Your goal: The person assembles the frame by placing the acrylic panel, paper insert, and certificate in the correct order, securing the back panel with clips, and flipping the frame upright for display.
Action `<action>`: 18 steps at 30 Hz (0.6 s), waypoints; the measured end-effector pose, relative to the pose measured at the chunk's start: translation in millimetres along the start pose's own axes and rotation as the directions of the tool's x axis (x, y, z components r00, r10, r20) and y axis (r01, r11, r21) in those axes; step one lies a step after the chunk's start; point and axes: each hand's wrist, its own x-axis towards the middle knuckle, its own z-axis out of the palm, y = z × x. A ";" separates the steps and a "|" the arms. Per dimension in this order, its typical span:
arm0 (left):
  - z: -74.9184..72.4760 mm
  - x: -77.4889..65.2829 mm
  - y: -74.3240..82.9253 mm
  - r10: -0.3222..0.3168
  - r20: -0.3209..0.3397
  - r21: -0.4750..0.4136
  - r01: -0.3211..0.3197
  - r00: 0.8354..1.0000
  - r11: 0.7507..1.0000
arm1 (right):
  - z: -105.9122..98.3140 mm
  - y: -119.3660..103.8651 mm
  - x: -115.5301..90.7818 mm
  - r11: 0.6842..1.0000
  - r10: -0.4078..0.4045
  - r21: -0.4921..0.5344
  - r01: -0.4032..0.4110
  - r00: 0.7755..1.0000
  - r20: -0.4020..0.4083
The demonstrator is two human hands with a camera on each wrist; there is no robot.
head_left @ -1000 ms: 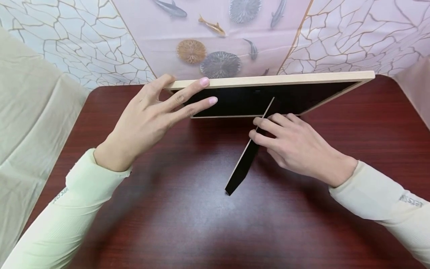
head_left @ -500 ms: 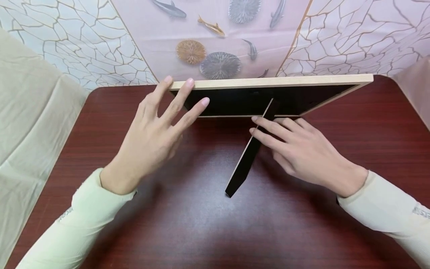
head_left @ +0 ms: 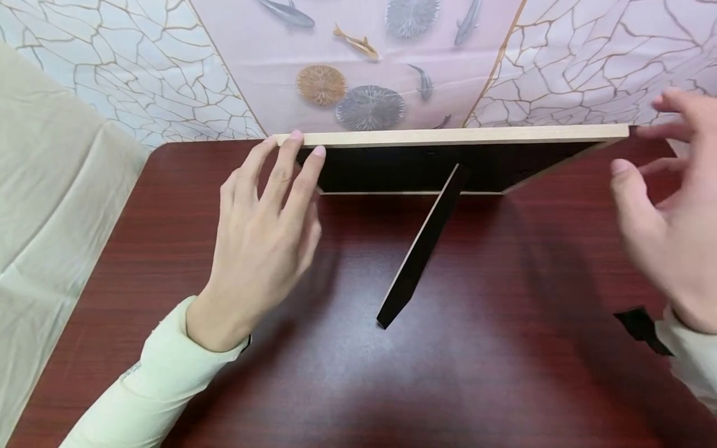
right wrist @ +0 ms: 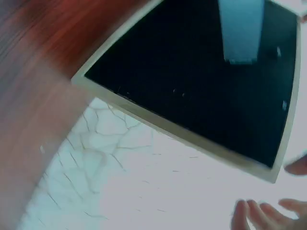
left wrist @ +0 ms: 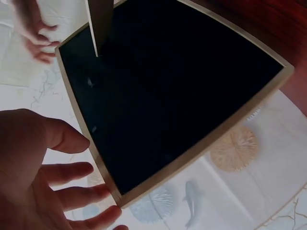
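A picture frame (head_left: 448,137) with a pale wooden rim stands tilted towards the back of the table, its black back panel (left wrist: 182,96) facing me and its front hidden. From that panel a black stand leg (head_left: 422,249) swings out, its free end down on the table. My left hand (head_left: 260,242) touches the top left corner with spread fingers, the fingertips lying along the rim. Beside the top right corner, my right hand (head_left: 678,205) is raised with fingers loosely extended, holding nothing. In the right wrist view its fingers (right wrist: 266,215) show just off the rim's corner.
A dark red wooden table (head_left: 476,373) lies beneath everything. Behind it hangs a pale cloth (head_left: 370,37) printed with fish and round leaf shapes. Plain cream cloth (head_left: 50,205) hangs at the left side. A black strap end (head_left: 641,326) sticks out at my right cuff.
My right hand has let go of the stand leg and moved right and up to the frame's right corner. My left hand has shifted slightly left along the rim.
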 end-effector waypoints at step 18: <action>6.1 17.5 -25.2 -0.053 0.222 -0.065 0.069 0.974 0.995 | -10.8 12.8 -32.5 0.811 0.001 0.577 -0.097 0.987 0.164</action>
